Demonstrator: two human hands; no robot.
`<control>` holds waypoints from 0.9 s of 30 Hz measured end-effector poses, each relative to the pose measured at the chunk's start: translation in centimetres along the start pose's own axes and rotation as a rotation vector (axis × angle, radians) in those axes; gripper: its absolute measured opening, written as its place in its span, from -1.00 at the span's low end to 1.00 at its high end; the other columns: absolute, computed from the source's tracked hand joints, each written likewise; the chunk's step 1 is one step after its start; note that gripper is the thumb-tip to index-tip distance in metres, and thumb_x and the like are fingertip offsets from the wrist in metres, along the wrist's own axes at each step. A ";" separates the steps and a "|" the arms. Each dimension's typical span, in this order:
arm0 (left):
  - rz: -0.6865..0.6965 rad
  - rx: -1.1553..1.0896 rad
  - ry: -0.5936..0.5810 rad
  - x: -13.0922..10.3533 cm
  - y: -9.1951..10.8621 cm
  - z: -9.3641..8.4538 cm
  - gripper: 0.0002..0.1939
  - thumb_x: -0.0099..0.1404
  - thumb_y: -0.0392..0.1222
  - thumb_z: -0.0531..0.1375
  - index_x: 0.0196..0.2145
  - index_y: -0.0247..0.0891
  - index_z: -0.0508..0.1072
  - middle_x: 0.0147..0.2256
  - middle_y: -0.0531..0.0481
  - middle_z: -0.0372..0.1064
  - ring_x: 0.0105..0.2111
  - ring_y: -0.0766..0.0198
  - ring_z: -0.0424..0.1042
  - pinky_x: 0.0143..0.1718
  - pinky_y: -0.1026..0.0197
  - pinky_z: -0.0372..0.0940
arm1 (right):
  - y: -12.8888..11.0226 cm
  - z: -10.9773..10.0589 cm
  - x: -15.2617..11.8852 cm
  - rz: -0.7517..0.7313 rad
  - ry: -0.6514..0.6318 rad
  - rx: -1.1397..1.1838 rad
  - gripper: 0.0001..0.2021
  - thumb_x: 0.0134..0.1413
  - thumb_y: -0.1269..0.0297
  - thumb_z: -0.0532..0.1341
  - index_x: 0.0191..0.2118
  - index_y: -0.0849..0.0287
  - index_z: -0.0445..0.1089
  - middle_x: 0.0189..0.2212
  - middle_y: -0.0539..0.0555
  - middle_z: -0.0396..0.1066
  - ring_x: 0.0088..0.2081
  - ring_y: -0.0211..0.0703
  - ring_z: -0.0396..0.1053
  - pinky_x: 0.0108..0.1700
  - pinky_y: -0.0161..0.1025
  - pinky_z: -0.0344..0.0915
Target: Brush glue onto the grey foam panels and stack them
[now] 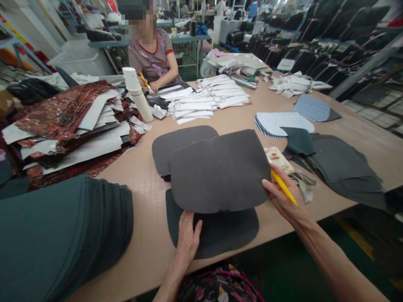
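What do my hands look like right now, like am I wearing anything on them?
Your left hand has what looks like a thin ring on one finger. On your right hand I can't make out any jewellery. No gloves, sleeves or wristbands show on either.

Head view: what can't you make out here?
- Left hand: fingertips, head view, under the upper grey panel.
- Yellow tool: far end, head view, hidden at that panel's edge.
- Dark panel: upper part, head view, covered by it.
- Green stack: left side, head view, cut off.
- Background goods: head view, blurred.
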State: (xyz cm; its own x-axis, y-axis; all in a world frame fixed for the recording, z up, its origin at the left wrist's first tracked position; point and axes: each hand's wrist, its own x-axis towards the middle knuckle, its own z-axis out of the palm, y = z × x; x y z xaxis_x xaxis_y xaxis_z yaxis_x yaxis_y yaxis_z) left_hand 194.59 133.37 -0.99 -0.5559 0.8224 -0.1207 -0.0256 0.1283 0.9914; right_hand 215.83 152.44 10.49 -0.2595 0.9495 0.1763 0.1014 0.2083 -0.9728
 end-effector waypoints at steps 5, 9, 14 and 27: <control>-0.186 -0.695 0.133 1.5 4.9 -1.8 -0.36 0.24 0.31 -0.13 0.06 -0.15 0.29 0.04 -0.14 0.33 0.04 0.05 0.31 -0.01 -0.04 0.26 | -0.4 0.5 -0.6 0.138 -0.012 0.069 -0.36 -0.10 0.11 0.32 0.15 0.02 0.18 -0.32 0.01 0.37 -0.35 -0.21 0.38 -0.27 -0.26 0.40; -0.250 -0.867 0.261 1.7 6.7 -4.3 -0.51 0.03 -0.07 0.32 -0.06 -0.15 0.37 -0.15 0.01 0.42 -0.13 0.27 0.39 -0.14 0.28 0.30 | 1.3 0.0 -0.7 0.122 -0.045 -0.228 -0.31 -0.10 0.03 0.29 0.16 0.15 0.18 -0.16 0.14 0.39 -0.26 -0.05 0.40 -0.23 -0.11 0.41; -0.214 -0.541 0.296 0.9 4.7 -5.3 -0.11 -0.12 -0.27 0.38 0.15 -0.13 0.10 -0.36 0.16 0.31 -0.28 0.41 0.39 -0.16 0.37 0.27 | 3.7 0.1 -0.7 -0.070 -0.092 -0.548 -0.39 -0.02 0.05 0.22 0.14 0.22 0.23 0.02 0.20 0.33 0.05 0.09 0.28 0.08 0.00 0.22; -0.284 -0.182 0.219 -2.1 0.3 -5.6 -0.37 -0.15 -0.16 0.33 -0.05 -0.26 0.38 -0.25 -0.07 0.46 -0.25 0.17 0.46 -0.17 0.18 0.36 | 7.5 -0.5 -2.8 -0.029 -0.268 -0.669 -0.34 0.02 0.10 0.19 0.23 0.21 0.09 0.00 0.21 0.34 -0.03 0.05 0.35 -0.03 -0.04 0.31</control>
State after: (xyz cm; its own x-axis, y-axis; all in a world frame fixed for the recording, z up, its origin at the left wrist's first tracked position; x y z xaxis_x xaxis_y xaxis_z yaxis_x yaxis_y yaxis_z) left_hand 191.11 128.61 -0.13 -0.6686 0.6285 -0.3973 -0.3398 0.2170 0.9151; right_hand 217.79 151.41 2.79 -0.4892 0.8690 0.0740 0.6352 0.4131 -0.6526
